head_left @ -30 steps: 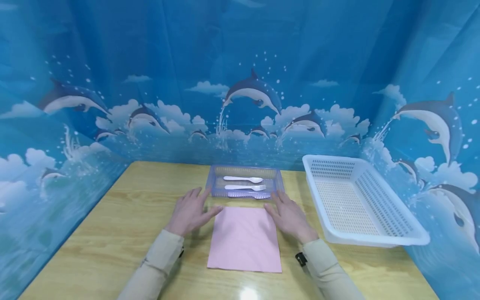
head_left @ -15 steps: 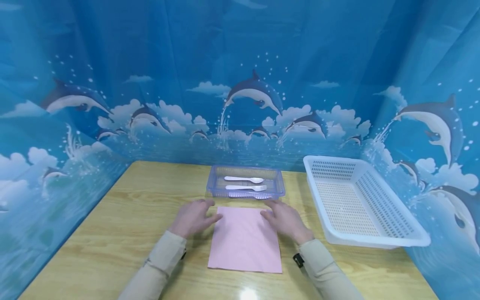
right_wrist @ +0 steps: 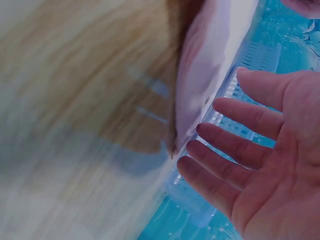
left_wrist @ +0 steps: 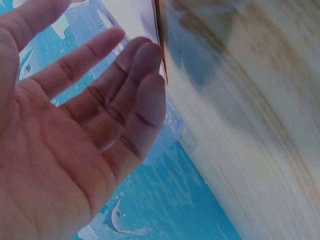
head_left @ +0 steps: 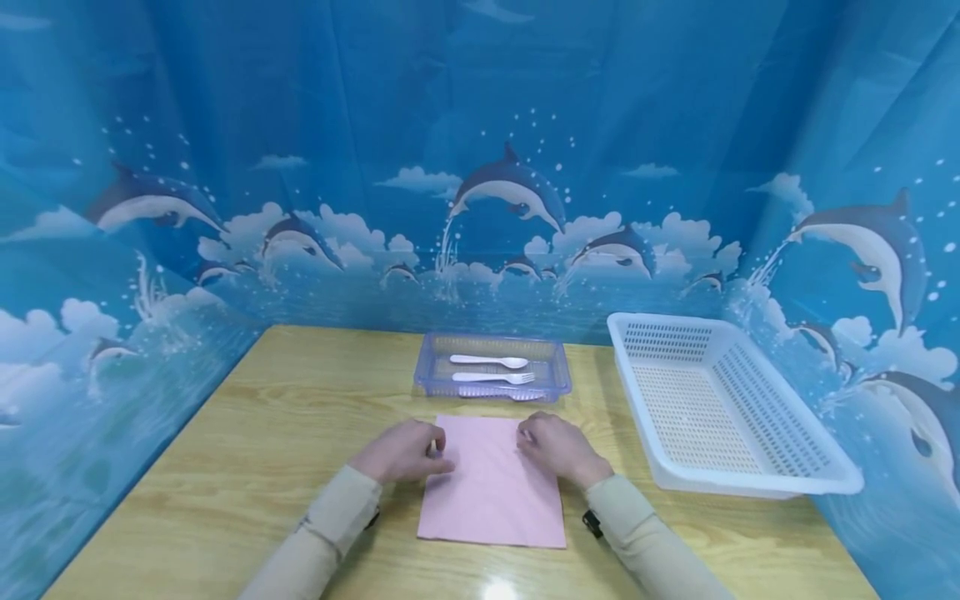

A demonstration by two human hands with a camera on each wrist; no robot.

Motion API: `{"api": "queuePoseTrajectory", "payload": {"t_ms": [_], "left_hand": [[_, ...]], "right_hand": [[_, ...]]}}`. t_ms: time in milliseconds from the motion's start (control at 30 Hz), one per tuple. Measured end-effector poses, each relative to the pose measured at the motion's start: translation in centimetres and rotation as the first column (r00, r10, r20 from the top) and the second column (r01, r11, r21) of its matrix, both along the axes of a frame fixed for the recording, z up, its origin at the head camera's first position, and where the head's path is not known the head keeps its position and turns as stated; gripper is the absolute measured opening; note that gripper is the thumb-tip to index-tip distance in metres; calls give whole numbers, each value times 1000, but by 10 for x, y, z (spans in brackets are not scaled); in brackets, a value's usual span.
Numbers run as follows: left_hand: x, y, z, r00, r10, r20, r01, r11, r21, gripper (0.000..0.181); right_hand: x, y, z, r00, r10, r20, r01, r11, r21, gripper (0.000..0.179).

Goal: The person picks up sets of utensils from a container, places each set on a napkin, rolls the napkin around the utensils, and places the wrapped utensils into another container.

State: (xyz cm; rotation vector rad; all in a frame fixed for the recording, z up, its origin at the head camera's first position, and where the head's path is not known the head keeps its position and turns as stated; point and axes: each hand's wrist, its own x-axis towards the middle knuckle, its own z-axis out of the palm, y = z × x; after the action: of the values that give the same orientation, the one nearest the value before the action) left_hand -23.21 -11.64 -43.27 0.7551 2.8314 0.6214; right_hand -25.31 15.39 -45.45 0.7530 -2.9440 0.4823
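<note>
A flat pink square, apparently a cloth or napkin (head_left: 491, 500), lies on the wooden table in front of me. At its upper left edge is my left hand (head_left: 401, 452), the fingers loosely bent. My right hand (head_left: 561, 450) hovers over or touches the upper right edge; I cannot tell which. In the left wrist view the left hand (left_wrist: 65, 145) has its fingers slightly curved with nothing between them. Likewise, the right wrist view has the right hand (right_wrist: 260, 150) with spread, relaxed fingers beside the pink square (right_wrist: 200, 75).
Behind the square stands a clear purple basket (head_left: 558, 387) holding a white spoon (head_left: 487, 361) and a white fork (head_left: 491, 377). A large white perforated basket (head_left: 645, 433) is at the right. A blue dolphin-print curtain (head_left: 360, 167) borders the table (head_left: 247, 467).
Both hands have drawn back from the purple basket toward me and inward along the pink square's sides. Their fingers are more bent than before. The square and baskets have not moved.
</note>
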Motion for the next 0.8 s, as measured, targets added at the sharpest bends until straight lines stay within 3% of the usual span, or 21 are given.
{"api": "queuePoseTrajectory", "payload": {"t_ms": [167, 267, 433, 800], "left_hand": [[3, 5, -3, 997, -55, 56, 55, 998, -11, 20], [5, 8, -7, 994, -72, 82, 74, 997, -18, 22], [10, 13, -10, 989, -107, 102, 111, 993, -32, 30], [17, 21, -3, 996, -51, 72, 60, 989, -137, 45]], "right_hand": [[1, 3, -2, 999, 30, 17, -30, 999, 24, 2], [2, 5, -4, 999, 41, 36, -42, 999, 24, 21], [3, 6, -6, 997, 38, 61, -40, 999, 30, 30], [12, 11, -3, 995, -40, 89, 36, 998, 41, 38]]}}
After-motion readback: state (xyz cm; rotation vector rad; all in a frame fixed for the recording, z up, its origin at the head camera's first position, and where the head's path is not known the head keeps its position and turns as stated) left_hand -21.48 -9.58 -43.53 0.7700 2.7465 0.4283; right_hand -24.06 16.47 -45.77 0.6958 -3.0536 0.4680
